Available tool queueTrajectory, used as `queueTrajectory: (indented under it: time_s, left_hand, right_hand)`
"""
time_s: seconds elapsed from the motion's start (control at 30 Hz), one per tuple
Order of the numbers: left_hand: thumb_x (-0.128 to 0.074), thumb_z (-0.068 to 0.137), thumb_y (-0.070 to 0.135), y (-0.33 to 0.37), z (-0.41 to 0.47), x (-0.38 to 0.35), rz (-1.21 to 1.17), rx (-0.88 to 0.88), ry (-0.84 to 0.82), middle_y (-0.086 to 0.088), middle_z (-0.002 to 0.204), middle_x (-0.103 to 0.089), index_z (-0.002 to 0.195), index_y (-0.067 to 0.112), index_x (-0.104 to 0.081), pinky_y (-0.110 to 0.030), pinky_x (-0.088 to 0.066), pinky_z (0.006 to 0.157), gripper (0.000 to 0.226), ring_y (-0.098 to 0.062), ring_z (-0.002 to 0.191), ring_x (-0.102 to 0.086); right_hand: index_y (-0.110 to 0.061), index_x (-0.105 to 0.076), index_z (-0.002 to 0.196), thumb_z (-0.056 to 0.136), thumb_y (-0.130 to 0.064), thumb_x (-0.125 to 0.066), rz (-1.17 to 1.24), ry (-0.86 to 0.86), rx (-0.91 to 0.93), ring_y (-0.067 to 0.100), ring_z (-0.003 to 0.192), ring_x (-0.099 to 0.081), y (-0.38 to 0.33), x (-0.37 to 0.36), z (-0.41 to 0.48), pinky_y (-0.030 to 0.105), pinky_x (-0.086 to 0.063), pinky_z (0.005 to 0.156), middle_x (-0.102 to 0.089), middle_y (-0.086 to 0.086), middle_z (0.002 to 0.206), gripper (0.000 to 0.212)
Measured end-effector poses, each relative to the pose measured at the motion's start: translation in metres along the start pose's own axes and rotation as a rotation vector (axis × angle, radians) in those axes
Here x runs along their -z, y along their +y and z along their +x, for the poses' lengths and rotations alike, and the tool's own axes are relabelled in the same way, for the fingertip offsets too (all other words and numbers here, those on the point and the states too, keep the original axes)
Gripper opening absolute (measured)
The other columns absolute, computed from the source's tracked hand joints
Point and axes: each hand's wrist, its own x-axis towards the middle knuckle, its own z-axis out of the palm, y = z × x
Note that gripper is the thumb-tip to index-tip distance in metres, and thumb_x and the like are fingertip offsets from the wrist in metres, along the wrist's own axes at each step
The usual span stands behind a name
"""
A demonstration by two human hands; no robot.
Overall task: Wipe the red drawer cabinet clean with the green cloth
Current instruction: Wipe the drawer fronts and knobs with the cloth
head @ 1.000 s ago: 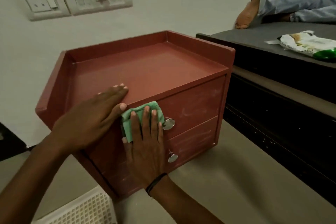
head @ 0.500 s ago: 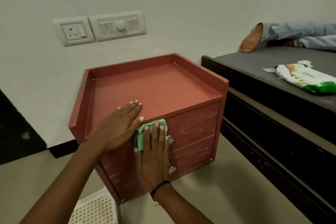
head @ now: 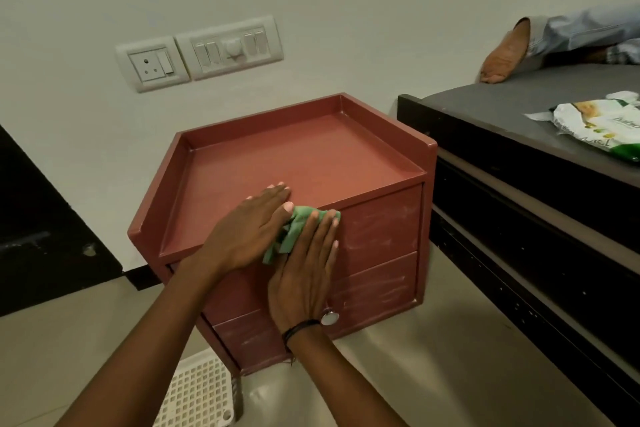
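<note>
The red drawer cabinet (head: 311,163) stands on the floor against the wall, its two drawer fronts streaked with pale smears. My right hand (head: 304,274) lies flat on the upper drawer front and presses the crumpled green cloth (head: 291,232) against it near the top edge. My left hand (head: 247,234) rests flat on the front part of the cabinet's top, fingers together, its thumb touching the cloth. The lower drawer's round metal knob (head: 329,318) shows beside my right wrist. The upper knob is hidden under my right hand.
A dark bed frame (head: 519,218) stands right of the cabinet, with a white and green packet (head: 595,121) on it and another person's foot (head: 502,59) at the back. A white lattice basket (head: 197,395) sits on the floor in front. Wall switches (head: 201,52) are above.
The view has pulled back and up, so the cabinet looks smaller. My right hand with the cloth has slid up the upper drawer front toward its top edge. My left hand stays on top.
</note>
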Motion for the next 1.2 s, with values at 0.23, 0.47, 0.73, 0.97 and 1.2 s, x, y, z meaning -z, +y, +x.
queueTrajectory:
  time_s: [0.23,0.47,0.73,0.97,1.2]
  left_hand:
    - [-0.016,0.1,0.056,0.016,0.013,-0.011,0.138,-0.06,0.022,0.0,0.167,-0.017,0.159,0.019,-0.021,-0.035,-0.012,0.125,0.07,-0.013,0.154,-0.016]
    - [-0.018,0.103,0.053,0.032,0.024,-0.023,0.235,-0.108,0.095,-0.005,0.165,-0.025,0.158,0.018,-0.024,-0.041,-0.023,0.123,0.066,-0.019,0.152,-0.025]
    - [-0.011,0.099,0.057,0.031,0.022,-0.023,0.22,-0.098,0.115,-0.002,0.165,-0.025,0.158,0.021,-0.025,-0.04,-0.022,0.124,0.071,-0.017,0.152,-0.025]
    - [-0.02,0.102,0.052,0.029,0.018,-0.022,0.224,-0.121,0.148,-0.003,0.163,-0.032,0.156,0.018,-0.032,-0.041,-0.027,0.122,0.064,-0.019,0.15,-0.03]
    - [-0.024,0.104,0.049,0.031,0.016,-0.023,0.259,-0.13,0.15,-0.007,0.162,-0.033,0.155,0.015,-0.033,-0.043,-0.029,0.121,0.062,-0.022,0.149,-0.032]
  right_hand:
    - [-0.009,0.004,0.159,0.105,-0.04,-0.025,0.323,0.18,-0.413,0.023,0.156,0.009,0.04,0.031,0.075,0.04,-0.004,0.127,0.01,0.012,0.168,0.069]
    - [-0.011,0.008,0.157,0.107,-0.032,-0.034,0.422,0.153,-0.418,0.024,0.155,0.015,0.049,0.029,0.069,0.043,0.0,0.127,0.017,0.012,0.166,0.069]
    - [-0.008,0.009,0.159,0.101,-0.028,-0.028,0.312,-0.039,-0.251,0.025,0.154,0.018,0.019,0.002,-0.003,0.042,-0.002,0.126,0.019,0.011,0.166,0.072]
    - [-0.01,0.008,0.158,0.107,-0.035,-0.033,0.541,0.134,-0.587,0.019,0.154,0.016,0.067,0.031,0.079,0.04,0.002,0.127,0.02,0.008,0.166,0.07]
    - [-0.012,0.007,0.157,0.105,-0.04,-0.032,0.44,0.076,-0.449,0.021,0.155,0.017,0.077,0.006,0.031,0.035,0.002,0.126,0.02,0.007,0.166,0.071]
